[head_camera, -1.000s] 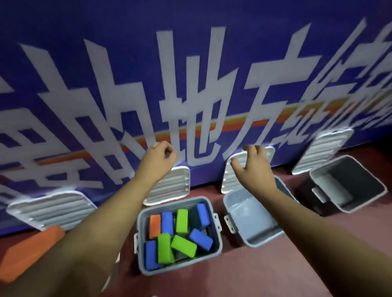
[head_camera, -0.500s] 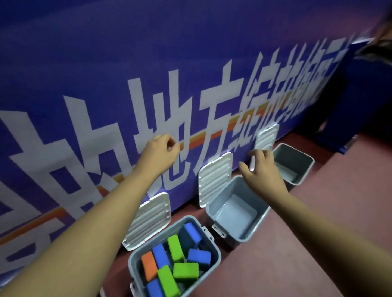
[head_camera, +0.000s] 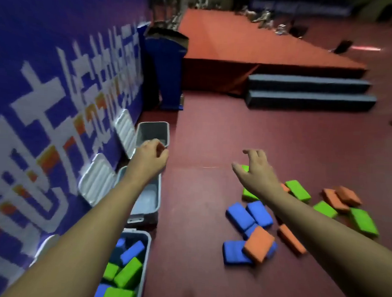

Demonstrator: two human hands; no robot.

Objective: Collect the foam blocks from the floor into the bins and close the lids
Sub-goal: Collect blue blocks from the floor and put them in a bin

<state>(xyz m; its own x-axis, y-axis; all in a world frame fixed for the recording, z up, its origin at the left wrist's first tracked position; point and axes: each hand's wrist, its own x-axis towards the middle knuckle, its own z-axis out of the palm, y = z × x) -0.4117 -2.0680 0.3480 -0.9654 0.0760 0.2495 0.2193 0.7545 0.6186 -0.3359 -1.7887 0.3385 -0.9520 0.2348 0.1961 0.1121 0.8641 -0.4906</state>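
Three grey bins stand in a row along the blue banner wall. The near bin point(head_camera: 147, 246) holds several blue and green foam blocks. The middle bin point(head_camera: 157, 198) and the far bin point(head_camera: 152, 124) look empty. Their white lids point(head_camera: 96, 180) lean open against the wall. Blue, green and orange foam blocks point(head_camera: 258, 244) lie scattered on the red floor at the right. My left hand point(head_camera: 151, 159) hovers over the middle bin with fingers loosely curled, holding nothing. My right hand point(head_camera: 256, 172) is spread open above the block pile, over a green block point(head_camera: 298, 189).
A blue stand point(head_camera: 169, 72) rises beyond the far bin. A raised red stage point(head_camera: 250, 39) with dark blue steps point(head_camera: 308, 94) fills the back. Bare red floor point(head_camera: 200, 193) lies between the bins and the scattered blocks.
The view has swung right, from the wall and bins to the floor. My right hand moved from the middle bin out over the scattered blocks. My left hand stays empty near the bins.
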